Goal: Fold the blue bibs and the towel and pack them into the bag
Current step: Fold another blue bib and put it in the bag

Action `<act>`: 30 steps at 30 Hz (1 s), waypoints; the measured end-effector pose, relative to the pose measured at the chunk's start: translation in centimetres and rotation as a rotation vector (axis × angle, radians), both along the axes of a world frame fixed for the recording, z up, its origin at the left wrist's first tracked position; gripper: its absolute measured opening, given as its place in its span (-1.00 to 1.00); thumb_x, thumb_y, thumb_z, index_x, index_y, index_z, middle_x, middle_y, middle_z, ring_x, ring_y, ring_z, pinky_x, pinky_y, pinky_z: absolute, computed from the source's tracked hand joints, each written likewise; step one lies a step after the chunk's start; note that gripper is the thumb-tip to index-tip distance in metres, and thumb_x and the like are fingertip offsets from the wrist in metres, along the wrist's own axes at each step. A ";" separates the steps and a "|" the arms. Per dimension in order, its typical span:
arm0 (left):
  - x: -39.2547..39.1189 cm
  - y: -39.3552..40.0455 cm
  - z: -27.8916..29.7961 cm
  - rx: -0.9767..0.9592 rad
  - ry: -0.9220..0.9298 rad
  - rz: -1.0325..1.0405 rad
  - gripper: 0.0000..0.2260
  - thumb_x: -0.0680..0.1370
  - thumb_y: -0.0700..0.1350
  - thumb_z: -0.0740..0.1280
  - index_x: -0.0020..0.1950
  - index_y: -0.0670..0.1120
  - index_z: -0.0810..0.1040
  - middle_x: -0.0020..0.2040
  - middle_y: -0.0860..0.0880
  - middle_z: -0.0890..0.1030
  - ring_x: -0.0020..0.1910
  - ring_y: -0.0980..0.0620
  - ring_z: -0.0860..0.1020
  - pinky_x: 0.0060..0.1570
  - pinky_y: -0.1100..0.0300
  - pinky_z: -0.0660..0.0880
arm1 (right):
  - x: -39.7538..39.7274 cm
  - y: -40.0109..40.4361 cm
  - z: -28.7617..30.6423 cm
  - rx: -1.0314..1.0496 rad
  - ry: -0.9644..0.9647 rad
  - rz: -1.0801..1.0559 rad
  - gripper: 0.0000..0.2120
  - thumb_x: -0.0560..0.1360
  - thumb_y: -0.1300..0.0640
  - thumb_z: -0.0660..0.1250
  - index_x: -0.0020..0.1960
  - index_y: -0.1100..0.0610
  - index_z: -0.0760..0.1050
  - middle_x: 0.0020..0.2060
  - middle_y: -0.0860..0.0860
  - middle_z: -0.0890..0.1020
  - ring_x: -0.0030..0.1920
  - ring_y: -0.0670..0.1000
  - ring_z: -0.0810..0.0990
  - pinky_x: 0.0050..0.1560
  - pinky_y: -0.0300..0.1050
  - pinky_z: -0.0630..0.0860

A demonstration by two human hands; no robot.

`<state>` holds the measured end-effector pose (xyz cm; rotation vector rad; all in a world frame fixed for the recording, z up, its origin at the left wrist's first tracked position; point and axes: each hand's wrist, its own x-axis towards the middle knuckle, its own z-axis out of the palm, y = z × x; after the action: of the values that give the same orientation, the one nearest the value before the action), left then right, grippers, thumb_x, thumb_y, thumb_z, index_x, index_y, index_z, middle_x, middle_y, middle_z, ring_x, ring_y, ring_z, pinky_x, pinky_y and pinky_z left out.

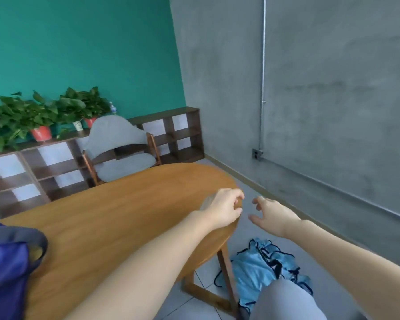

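- Both hands, left hand (222,207) and right hand (274,217), are held apart, loosely curled, empty.
- Blue bibs (259,266) are heaped on the floor beside the wooden table (116,218).
- No readable writing is seen on the purple bag (5,269).

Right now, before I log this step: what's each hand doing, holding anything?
Left hand: open, fingers loosely curled above the table's end, holding nothing.
Right hand: open, fingers loosely curled, holding nothing.

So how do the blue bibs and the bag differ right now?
The blue bibs are light blue with dark trim; the bag is deep purple-blue with a grey handle. The bibs lie crumpled low beside the table, off its top; the bag sits on it. Neither hand touches either.
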<state>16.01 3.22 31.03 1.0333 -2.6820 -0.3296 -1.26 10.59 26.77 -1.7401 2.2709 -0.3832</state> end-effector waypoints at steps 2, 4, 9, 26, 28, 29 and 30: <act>-5.0 1.3 -2.7 0.048 -0.015 -0.059 -0.67 0.61 -0.07 0.36 0.38 0.02 0.49 0.26 -0.02 0.55 0.15 -0.11 0.57 0.04 0.05 0.51 | -3.4 1.9 -1.6 0.048 -0.007 -0.055 -0.46 0.59 -0.19 0.25 0.48 0.03 0.28 0.30 -0.02 0.54 0.27 0.05 0.53 0.23 -0.02 0.50; -8.5 2.2 -5.6 0.069 -0.061 -0.047 -0.68 0.63 -0.10 0.34 0.39 -0.01 0.46 0.30 -0.06 0.52 0.16 -0.16 0.57 0.06 0.00 0.53 | -6.4 3.4 -3.4 0.112 -0.009 -0.098 -0.50 0.60 -0.17 0.24 0.46 0.02 0.31 0.26 -0.03 0.57 0.21 0.05 0.56 0.19 -0.03 0.52; -12.6 2.0 -13.6 0.159 -0.158 0.052 -0.77 0.61 -0.22 0.31 0.26 -0.08 0.51 0.19 -0.12 0.56 0.04 -0.21 0.59 -0.03 -0.01 0.56 | -11.6 5.0 -9.6 0.261 -0.039 -0.141 -0.60 0.61 -0.15 0.24 0.36 0.02 0.42 0.14 -0.05 0.63 0.12 0.04 0.59 0.15 -0.02 0.54; -17.2 -4.1 -36.6 0.492 -0.327 0.160 -0.69 0.61 -0.26 0.24 0.35 -0.09 0.40 -0.02 -0.12 0.59 -0.14 -0.12 0.58 -0.32 0.08 0.41 | -15.1 -2.5 -32.1 0.496 -0.329 -0.066 -0.80 0.59 -0.02 0.23 0.14 -0.02 0.56 0.05 0.00 0.65 -0.02 0.06 0.63 0.09 0.02 0.59; -17.6 -4.9 -38.5 0.527 -0.308 0.199 -0.68 0.61 -0.25 0.24 0.36 -0.08 0.38 -0.04 -0.11 0.57 -0.14 -0.15 0.58 -0.30 0.03 0.48 | -14.8 -3.6 -34.1 0.517 -0.345 -0.053 -0.74 0.60 -0.04 0.25 0.25 -0.04 0.54 0.15 -0.01 0.61 -0.02 0.02 0.61 0.09 -0.02 0.58; -17.8 -5.2 -39.3 0.538 -0.311 0.211 -0.66 0.61 -0.24 0.26 0.37 -0.06 0.37 -0.02 -0.11 0.57 -0.11 -0.16 0.59 -0.23 -0.01 0.54 | -14.6 -4.0 -34.8 0.528 -0.342 -0.044 -0.72 0.61 -0.03 0.26 0.30 -0.03 0.52 0.20 0.00 0.58 0.01 0.02 0.59 0.10 -0.05 0.55; -18.0 -5.4 -39.9 0.547 -0.321 0.218 -0.64 0.61 -0.22 0.27 0.39 -0.04 0.35 0.02 -0.12 0.57 -0.07 -0.17 0.60 -0.14 -0.04 0.58 | -14.5 -4.5 -35.6 0.540 -0.338 -0.036 -0.68 0.62 -0.02 0.26 0.35 -0.01 0.50 0.26 0.01 0.53 0.09 0.03 0.56 0.14 -0.07 0.52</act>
<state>-1.95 -2.18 -8.92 1.6383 -2.7757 -0.9638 -15.74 6.13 -8.88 -1.2566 1.9304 -0.0496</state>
